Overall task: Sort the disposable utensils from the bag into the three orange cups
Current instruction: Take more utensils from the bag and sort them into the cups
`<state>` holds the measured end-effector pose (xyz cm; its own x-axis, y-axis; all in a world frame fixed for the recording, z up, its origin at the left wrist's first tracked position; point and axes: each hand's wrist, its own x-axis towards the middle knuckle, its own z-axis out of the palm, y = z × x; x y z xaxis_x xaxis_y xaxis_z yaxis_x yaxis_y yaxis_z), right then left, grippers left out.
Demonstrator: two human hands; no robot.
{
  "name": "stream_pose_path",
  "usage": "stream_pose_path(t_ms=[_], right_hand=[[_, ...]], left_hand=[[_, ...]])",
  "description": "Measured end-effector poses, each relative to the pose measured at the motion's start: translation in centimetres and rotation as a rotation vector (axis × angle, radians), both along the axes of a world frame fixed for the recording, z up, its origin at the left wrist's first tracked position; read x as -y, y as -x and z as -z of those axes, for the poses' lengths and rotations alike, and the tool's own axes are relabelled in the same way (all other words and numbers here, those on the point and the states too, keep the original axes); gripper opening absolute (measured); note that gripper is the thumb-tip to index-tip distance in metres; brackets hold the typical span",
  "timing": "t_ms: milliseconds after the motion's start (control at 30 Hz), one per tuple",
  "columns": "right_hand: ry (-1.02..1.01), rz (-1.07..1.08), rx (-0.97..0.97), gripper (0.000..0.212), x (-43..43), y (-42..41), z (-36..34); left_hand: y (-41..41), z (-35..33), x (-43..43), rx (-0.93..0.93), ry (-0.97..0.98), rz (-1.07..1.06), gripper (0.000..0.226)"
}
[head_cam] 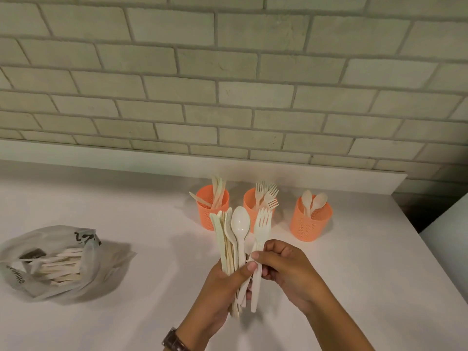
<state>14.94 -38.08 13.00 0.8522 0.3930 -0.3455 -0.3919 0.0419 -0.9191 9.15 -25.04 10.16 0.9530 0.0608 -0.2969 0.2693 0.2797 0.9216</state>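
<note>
My left hand [222, 287] grips an upright bundle of cream utensils [231, 239]: knives, a spoon and more. My right hand [283, 267] pinches the forks [262, 224] at the bundle's right side. Behind stand three orange perforated cups: the left cup [214, 215] holds knives, the middle cup [249, 203] holds forks and is partly hidden by the bundle, the right cup [310, 221] holds spoons. An open grey plastic bag [83, 269] with several more utensils lies at the left.
All of it rests on a white counter [152, 211] against a pale brick wall [228, 84]. The counter's right edge [430, 249] drops off beside a dark gap and another white surface. A watch sits on my left wrist [174, 340].
</note>
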Motion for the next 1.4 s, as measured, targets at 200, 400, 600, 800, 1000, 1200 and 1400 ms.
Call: stream_pose_path(t_ms=[200,400,600,800,1000,1200,1400], right_hand=[[-0.041,0.060,-0.034,0.013,0.7,-2.1,0.0],[0.266,0.315,0.350,0.006,-0.9,-9.2,-0.5],[0.376,0.389,0.424,0.008,-4.3,-14.7,2.1],[0.460,0.461,0.487,0.036,-4.3,-13.7,3.7],[0.278,0.108,0.383,0.008,-3.5,-3.5,1.1],[0.220,0.119,0.209,0.004,-1.5,-0.3,0.5],[0.170,0.180,0.112,0.007,0.8,-0.7,0.0]], left_hand=[[-0.8,1.0,-1.4,-0.072,0.129,-0.148,0.024],[-1.5,1.8,-3.0,-0.077,0.149,-0.226,0.005],[-2.0,1.3,-3.9,-0.052,0.164,-0.173,0.024],[-1.9,0.8,-4.6,-0.041,0.192,-0.082,0.027],[-2.1,1.3,-3.9,-0.028,0.089,-0.053,0.031],[-2.4,1.0,-1.0,0.005,-0.011,0.085,0.026],[-2.9,0.7,0.5,-0.003,-0.086,0.156,0.046]])
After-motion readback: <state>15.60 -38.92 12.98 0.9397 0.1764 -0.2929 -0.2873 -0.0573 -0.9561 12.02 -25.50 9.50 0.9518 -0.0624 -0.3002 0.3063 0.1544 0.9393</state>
